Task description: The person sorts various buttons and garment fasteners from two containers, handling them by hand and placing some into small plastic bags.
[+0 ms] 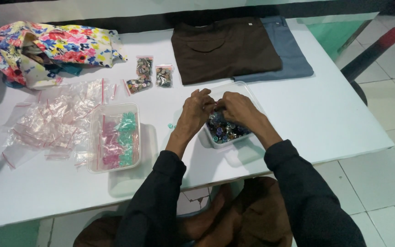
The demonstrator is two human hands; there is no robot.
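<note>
Button tub lies under left hand; right hand alongside.

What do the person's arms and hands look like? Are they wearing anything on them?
Both arms are covered by long black sleeves of soft cloth, the left sleeve and the right sleeve, which end partway down the forearms. The left hand and the right hand are bare: no gloves. No watch, ring or bracelet shows from this view.
</note>
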